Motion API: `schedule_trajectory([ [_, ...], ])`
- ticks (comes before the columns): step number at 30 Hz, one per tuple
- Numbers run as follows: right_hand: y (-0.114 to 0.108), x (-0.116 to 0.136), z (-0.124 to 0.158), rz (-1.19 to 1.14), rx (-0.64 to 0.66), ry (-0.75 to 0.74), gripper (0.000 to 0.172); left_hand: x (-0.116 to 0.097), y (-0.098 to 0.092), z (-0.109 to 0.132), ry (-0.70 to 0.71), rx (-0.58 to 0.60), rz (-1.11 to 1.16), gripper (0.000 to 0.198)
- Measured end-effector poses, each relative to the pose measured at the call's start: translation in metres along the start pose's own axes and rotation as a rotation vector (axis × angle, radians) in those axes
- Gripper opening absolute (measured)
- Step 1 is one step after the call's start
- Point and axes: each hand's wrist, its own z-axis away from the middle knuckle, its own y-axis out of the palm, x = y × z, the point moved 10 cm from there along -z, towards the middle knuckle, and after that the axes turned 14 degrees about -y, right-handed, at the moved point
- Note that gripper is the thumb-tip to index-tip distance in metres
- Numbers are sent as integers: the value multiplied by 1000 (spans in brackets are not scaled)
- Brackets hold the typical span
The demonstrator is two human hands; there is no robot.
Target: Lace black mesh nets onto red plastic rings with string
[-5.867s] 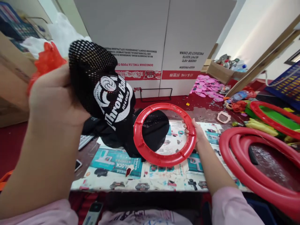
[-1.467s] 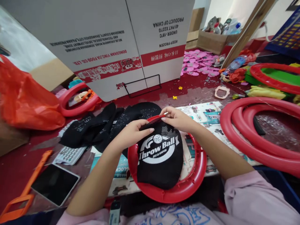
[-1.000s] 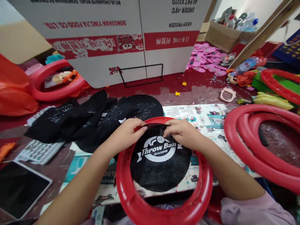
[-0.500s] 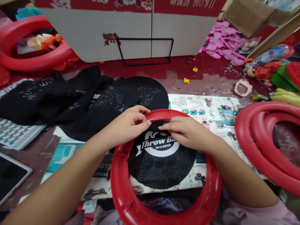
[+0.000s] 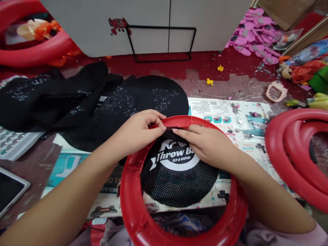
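A red plastic ring (image 5: 132, 184), its inner side with small pegs facing up, lies in front of me. Within it is a round black mesh disc (image 5: 179, 186) with white "Throw Ba..." lettering. At the ring's far edge, my left hand (image 5: 143, 128) pinches the rim of the mesh disc between thumb and fingers. My right hand (image 5: 210, 145) presses the same rim just to the right, index finger stretched toward the left thumb. Its other fingers are curled and partly hidden. The disc's far edge meets the ring there; its near edge lies loose inside.
More black mesh discs (image 5: 115, 102) are heaped at back left. Red rings are stacked at right (image 5: 279, 147) and at far left (image 5: 38, 53). A black wire stand (image 5: 164, 60) leans by a white carton (image 5: 148, 13). Pink parts (image 5: 252, 34) pile up at back right.
The view has tilted down slightly and shifted left. Both hands stay at the ring's far edge, the mesh rim now folded up more between the fingertips.
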Motion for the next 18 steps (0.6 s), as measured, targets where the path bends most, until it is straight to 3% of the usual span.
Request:
schedule_trajectory([
  [7, 4, 0, 1, 174, 44, 20, 54, -5, -1, 0, 42, -30, -49, 16],
  [18, 5, 3, -2, 229, 105, 33, 55, -4, -1, -1, 25, -25, -92, 16],
])
